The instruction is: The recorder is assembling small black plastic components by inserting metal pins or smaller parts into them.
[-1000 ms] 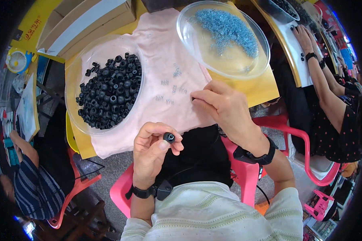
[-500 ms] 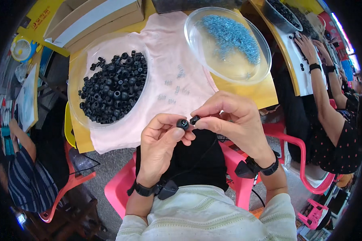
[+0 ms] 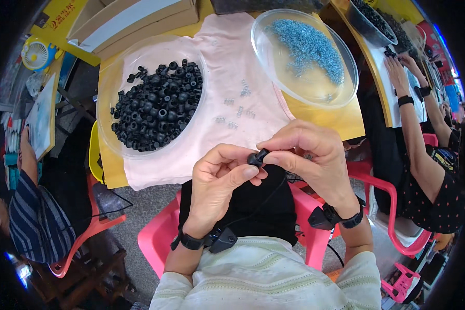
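Observation:
My left hand point(image 3: 218, 181) pinches a rounded black plastic cord lock body point(image 3: 253, 160) between thumb and fingers. Against its upper right end sits a smaller black cord lock plunger point(image 3: 263, 153), pinched by my right hand point(image 3: 312, 157). The two parts touch; how deep the plunger sits inside I cannot tell. Both hands are over my lap, just off the near edge of the pink cloth point(image 3: 170, 173). Small groups of metal springs point(image 3: 240, 111) lie on the cloth beyond them.
A clear round tray point(image 3: 139, 51) of black plastic parts point(image 3: 157, 108) stands left. Another clear tray point(image 3: 281, 85), holding many tiny bluish springs point(image 3: 312, 49), is at right. Behind are a cardboard box point(image 3: 144, 28) and a yellow crate. Other people work at tables on both sides.
The plunger in my right hand has come up against the body in my left hand, closing the small gap. The body's open end has turned out of sight. The whole view has shifted slightly.

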Motion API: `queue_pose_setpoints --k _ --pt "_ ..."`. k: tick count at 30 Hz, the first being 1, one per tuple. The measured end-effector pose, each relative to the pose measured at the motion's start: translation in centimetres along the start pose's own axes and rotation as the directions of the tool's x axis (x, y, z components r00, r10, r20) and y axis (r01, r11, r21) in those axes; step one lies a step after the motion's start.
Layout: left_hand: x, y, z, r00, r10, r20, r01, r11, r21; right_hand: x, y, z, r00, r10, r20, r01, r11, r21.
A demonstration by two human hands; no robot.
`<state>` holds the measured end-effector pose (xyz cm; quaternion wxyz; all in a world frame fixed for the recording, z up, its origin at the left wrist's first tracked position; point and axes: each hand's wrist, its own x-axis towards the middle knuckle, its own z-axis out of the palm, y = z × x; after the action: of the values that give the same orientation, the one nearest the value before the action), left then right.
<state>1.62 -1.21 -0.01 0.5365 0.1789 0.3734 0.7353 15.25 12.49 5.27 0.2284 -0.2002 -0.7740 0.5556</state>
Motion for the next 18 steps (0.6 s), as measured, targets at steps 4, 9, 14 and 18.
queue_pose_setpoints --k 4,9,14,18 --pt "-0.2 -0.1 0.1 0.999 0.042 -0.020 -0.041 0.998 0.054 -0.2 -0.5 0.2 1.000 0.020 0.004 -0.020 0.999 -0.032" --pt "-0.4 -0.1 0.6 0.993 0.097 -0.065 -0.082 0.976 0.201 -0.4 0.0 0.5 1.000 -0.015 -0.020 0.014 0.997 -0.071" --pt "-0.2 -0.1 0.3 0.998 0.056 -0.003 -0.056 0.997 0.051 -0.7 0.5 0.6 0.999 0.016 -0.030 -0.016 1.000 0.004" --pt "0.1 -0.8 -0.3 0.998 -0.050 0.033 0.054 0.986 -0.155 -0.8 1.0 0.7 0.993 0.115 -0.002 -0.113 0.977 0.179"
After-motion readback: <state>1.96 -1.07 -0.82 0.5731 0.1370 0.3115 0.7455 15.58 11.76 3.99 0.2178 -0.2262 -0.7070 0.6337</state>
